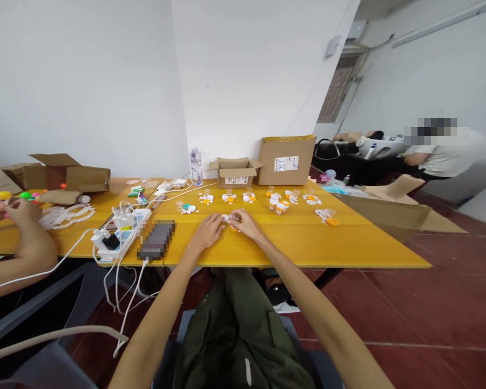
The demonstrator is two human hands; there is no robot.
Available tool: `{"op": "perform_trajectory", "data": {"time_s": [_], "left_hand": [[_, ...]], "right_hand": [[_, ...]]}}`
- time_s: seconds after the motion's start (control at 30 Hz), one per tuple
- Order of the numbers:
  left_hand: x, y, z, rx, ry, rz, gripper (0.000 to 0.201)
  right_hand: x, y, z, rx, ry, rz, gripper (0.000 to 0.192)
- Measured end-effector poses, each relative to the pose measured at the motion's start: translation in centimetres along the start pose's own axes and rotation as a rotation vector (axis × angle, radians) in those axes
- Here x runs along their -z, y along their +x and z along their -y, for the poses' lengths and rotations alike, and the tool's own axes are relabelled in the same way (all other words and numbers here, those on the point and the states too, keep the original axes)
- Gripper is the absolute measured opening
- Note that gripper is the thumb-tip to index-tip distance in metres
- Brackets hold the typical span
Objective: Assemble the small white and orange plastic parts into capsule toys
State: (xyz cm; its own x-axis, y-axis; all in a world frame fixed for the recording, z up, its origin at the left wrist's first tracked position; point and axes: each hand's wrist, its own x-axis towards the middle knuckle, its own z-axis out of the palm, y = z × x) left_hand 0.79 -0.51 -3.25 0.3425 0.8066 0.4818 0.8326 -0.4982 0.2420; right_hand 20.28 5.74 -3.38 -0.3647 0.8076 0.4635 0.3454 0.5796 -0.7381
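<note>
My left hand (208,229) and my right hand (245,223) rest together on the yellow table (308,243), fingertips meeting around a small white and orange part (230,219). Both hands pinch it from either side; its exact shape is too small to tell. Beyond my hands lie several little clusters of white and orange pieces (275,201) in a row, some with small clear cups.
Two open cardboard boxes (286,159) and a clear bottle (196,166) stand at the back edge. A power strip with chargers and white cables (119,235) and a dark device (157,240) lie to my left. Another person's hands (12,213) work at far left; someone sits at far right (437,151).
</note>
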Motion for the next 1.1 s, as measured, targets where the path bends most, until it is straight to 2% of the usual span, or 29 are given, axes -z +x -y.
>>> {"op": "perform_trajectory", "data": {"time_s": [0.1,0.2,0.4,0.5,0.63,0.77,0.83,0.87,0.93,1.1], "left_hand": [[0.0,0.1,0.1,0.024,0.028,-0.009,0.024],[0.0,0.1,0.1,0.061,0.075,-0.008,0.02],[0.3,-0.1,-0.2,0.114,0.11,-0.068,0.018],[0.7,-0.1,-0.7,0.06,0.1,-0.069,0.02],[1.2,0.0,-1.4,-0.049,0.064,-0.029,0.025],[1.4,0.2,-1.7,-0.069,0.059,-0.017,0.026],[1.5,0.3,-1.8,-0.077,0.057,-0.016,0.027],[1.5,0.4,-1.9,-0.085,0.055,-0.015,0.028],[1.5,0.7,-2.0,-0.099,0.052,-0.014,0.028],[0.9,1.8,-2.6,-0.117,0.065,-0.005,0.023]], "right_hand": [[-0.2,0.2,0.6,0.018,0.006,-0.034,0.011],[0.0,0.3,0.7,0.038,0.021,-0.116,0.012],[2.2,0.4,-0.8,0.011,-0.047,-0.271,0.012],[3.4,0.4,-2.1,-0.061,-0.17,-0.264,0.004],[3.8,0.0,-2.9,-0.138,-0.225,-0.228,0.005],[3.7,-0.7,-2.0,-0.1,-0.305,-0.303,0.015],[3.6,-1.1,-0.9,-0.021,-0.353,-0.319,0.009],[3.5,-1.3,-0.4,0.015,-0.363,-0.304,0.004],[3.2,-1.8,0.7,0.05,-0.354,-0.213,0.006],[2.5,-2.4,2.7,-0.005,-0.338,0.003,0.005]]}}
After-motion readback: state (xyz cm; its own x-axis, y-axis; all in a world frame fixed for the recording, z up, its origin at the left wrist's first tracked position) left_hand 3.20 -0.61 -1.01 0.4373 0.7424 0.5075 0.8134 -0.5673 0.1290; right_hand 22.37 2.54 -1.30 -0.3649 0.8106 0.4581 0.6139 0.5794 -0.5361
